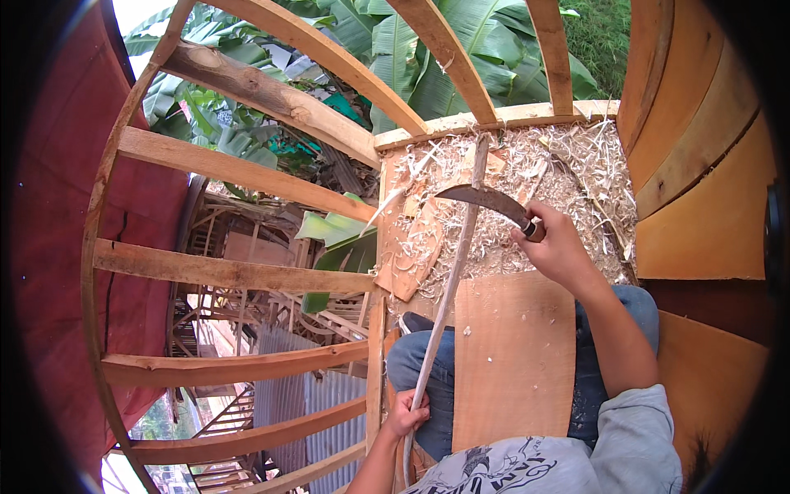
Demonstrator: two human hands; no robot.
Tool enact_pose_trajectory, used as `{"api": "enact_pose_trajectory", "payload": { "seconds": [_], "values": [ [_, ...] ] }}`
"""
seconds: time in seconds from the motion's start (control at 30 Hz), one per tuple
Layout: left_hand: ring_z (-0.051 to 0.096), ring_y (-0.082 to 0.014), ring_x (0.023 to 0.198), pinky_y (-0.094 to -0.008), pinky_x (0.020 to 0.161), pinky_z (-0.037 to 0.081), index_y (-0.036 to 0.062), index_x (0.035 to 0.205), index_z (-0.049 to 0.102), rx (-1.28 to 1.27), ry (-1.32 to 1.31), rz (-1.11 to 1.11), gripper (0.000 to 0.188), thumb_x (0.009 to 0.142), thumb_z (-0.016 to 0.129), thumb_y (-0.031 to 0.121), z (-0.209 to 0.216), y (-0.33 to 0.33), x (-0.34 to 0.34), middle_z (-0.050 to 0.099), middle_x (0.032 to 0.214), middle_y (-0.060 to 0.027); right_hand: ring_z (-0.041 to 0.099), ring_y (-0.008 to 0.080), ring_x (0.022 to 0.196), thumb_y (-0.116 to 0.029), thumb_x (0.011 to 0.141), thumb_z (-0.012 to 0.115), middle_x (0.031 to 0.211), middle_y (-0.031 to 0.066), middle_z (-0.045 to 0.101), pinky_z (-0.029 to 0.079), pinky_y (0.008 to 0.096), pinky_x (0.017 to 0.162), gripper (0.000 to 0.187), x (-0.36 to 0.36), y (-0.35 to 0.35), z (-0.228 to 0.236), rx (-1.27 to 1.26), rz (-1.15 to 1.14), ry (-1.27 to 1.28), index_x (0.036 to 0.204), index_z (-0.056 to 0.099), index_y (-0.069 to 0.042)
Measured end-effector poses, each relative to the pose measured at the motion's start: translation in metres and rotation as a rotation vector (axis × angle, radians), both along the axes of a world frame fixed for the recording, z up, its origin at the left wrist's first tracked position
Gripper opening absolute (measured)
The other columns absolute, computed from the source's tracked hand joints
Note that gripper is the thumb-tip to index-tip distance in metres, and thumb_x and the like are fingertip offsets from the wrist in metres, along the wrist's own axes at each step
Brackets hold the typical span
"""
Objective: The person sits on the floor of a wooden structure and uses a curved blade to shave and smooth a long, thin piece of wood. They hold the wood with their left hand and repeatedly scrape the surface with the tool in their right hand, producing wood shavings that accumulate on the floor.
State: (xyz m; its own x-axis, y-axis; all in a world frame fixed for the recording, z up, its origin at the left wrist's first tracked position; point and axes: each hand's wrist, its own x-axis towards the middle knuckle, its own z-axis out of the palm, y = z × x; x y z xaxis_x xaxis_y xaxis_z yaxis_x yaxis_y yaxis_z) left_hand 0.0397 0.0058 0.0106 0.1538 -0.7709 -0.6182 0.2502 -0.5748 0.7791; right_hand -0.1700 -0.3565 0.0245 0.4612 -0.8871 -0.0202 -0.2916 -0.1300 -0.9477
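Note:
A long, thin wooden stick (pixel 448 292) runs from beside my hip up to the far edge of the floor, and its bark looks peeled along much of its length. Low on the stick, my left hand (pixel 406 413) is wrapped round it. My right hand (pixel 553 240) grips the short dark handle of a sickle (pixel 487 198). The curved blade points left and crosses the stick near its far end; whether the edge touches the wood I cannot tell. Across my lap lies a wide wooden board (pixel 514 362), between my knees in blue jeans.
Curled wood shavings (pixel 568 177) cover the floor ahead, with flat wood scraps (pixel 420 255) at their left. A slatted wooden railing (pixel 239 273) stands on the left and in front. Plank walling (pixel 699 206) rises close on my right. Banana leaves (pixel 444 49) grow outside.

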Motion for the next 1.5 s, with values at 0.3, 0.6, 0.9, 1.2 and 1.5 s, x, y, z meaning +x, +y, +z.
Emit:
{"api": "enact_pose_trajectory", "payload": {
  "seconds": [0.3,0.6,0.9,1.2,1.5],
  "values": [
    [0.041,-0.0075,0.039,-0.0214,0.036,0.031,0.0051,0.073,0.044,0.017,-0.006,0.000,0.019,0.075,0.063,0.009,0.004,-0.002,0.000,0.047,0.055,-0.0018,0.062,0.0311,0.059,-0.014,0.081,0.065,0.063,0.0156,0.061,0.047,0.0371,0.056,0.018,0.000,0.008,0.005,-0.041,0.204,-0.023,0.092,0.060,-0.002],
    [0.042,-0.0066,0.039,-0.0212,0.036,0.031,0.0049,0.072,0.045,0.057,-0.079,0.002,0.018,0.073,0.063,0.009,-0.004,0.003,-0.003,0.047,0.056,-0.0015,0.054,0.0092,0.059,-0.016,0.082,0.068,0.062,0.0038,0.056,0.041,0.0274,0.053,0.020,-0.014,-0.016,0.021,0.324,0.222,-0.058,0.089,0.057,-0.001],
    [0.042,-0.0068,0.039,-0.0210,0.036,0.031,0.0054,0.072,0.045,0.045,-0.099,0.013,0.017,0.072,0.062,0.007,-0.004,0.006,-0.004,0.048,0.057,-0.0013,0.051,0.0083,0.053,-0.010,0.081,0.067,0.059,0.0057,0.056,0.037,0.0265,0.046,0.020,-0.007,-0.018,0.011,0.245,0.215,-0.140,0.093,0.054,0.000],
    [0.042,-0.0068,0.039,-0.0214,0.036,0.031,0.0059,0.072,0.045,0.040,-0.079,-0.008,0.016,0.072,0.061,0.006,0.001,-0.001,-0.001,0.048,0.056,-0.0013,0.059,0.0120,0.067,-0.014,0.081,0.067,0.070,0.0104,0.063,0.044,0.0288,0.056,0.028,0.007,0.011,-0.007,0.155,0.471,-0.078,0.104,0.057,-0.001],
    [0.042,-0.0068,0.040,-0.0215,0.036,0.032,0.0058,0.072,0.044,0.042,-0.065,-0.016,0.016,0.072,0.059,0.005,0.006,-0.002,-0.003,0.046,0.056,-0.0003,0.059,0.0118,0.069,-0.008,0.080,0.065,0.073,0.0115,0.063,0.045,0.0312,0.059,0.018,0.008,0.011,0.013,0.275,0.370,-0.076,0.095,0.058,-0.001]
  ]
}}
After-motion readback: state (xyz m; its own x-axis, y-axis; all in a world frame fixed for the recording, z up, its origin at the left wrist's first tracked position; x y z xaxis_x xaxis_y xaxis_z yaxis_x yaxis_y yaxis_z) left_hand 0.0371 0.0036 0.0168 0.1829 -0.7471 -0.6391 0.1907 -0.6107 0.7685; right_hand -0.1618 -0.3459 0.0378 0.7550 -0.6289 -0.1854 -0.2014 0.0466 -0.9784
